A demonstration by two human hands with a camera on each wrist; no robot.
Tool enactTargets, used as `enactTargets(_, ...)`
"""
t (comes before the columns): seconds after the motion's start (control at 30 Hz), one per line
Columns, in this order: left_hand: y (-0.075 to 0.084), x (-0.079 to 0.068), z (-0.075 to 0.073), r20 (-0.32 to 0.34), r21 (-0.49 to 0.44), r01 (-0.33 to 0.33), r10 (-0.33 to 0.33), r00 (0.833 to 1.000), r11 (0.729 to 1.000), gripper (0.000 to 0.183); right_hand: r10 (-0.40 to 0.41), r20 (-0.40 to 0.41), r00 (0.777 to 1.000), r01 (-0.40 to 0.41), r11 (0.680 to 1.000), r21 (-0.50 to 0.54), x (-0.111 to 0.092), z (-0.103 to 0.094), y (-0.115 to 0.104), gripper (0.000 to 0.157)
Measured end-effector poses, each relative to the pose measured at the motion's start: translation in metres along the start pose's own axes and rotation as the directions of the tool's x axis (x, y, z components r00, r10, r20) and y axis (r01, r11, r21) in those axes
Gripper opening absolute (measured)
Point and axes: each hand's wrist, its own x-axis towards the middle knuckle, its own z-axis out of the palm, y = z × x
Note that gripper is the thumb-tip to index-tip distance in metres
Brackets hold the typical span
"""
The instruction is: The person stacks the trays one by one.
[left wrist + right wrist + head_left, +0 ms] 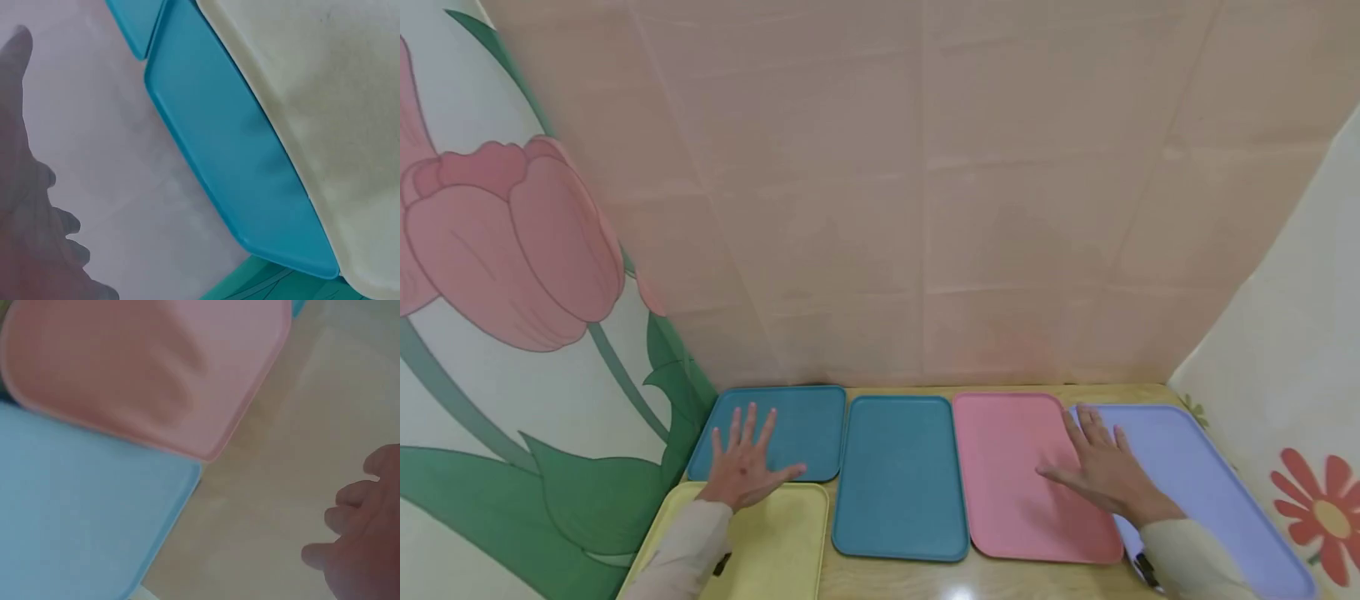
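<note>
My left hand [747,468] has its fingers spread and holds nothing, over the near edge of the left blue tray [808,429] and the far edge of the yellow tray [782,533]. With fingers straight and thumb stretched inward, my right hand [1101,471] is over the pink tray [1007,475] and reaches across to the lavender tray [1195,483]. A second blue tray [898,475] lies between the hands. In the right wrist view a hand's shadow falls on the pink tray [237,337]. No objects show on the trays.
The trays lie on a light wooden table [880,579]. Behind it hangs a creased beige-pink sheet [925,208]. A wall with a painted tulip [512,242] stands at the left, and a pale wall with a red flower [1330,512] at the right.
</note>
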Motion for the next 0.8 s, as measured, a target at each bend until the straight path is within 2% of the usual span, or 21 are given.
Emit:
enactTargets(0.13,0.002,0.002,0.003,0.011,-0.046,0.003,-0.002,1.0,0.999,0.105,-0.036,-0.013,0.999,0.037,0.995,0.088,0.002,0.007,-0.004,0.106)
enactTargets(0.3,0.003,0.004,0.005,0.027,-0.065,0.016,-0.015,1.0,0.998,0.102,-0.052,-0.018,0.998,0.054,0.989,0.141,0.004,0.017,-0.01,0.103)
enactTargets(0.57,0.006,0.005,0.014,0.021,-0.083,-0.001,0.003,1.0,0.997,0.095,-0.012,0.004,1.0,0.011,0.974,0.228,0.01,0.027,-0.023,0.095)
enactTargets(0.8,0.013,0.005,0.023,0.035,-0.115,0.036,-0.033,0.999,0.993,0.088,0.018,0.005,1.0,-0.018,0.952,0.305,0.017,0.039,-0.034,0.083)
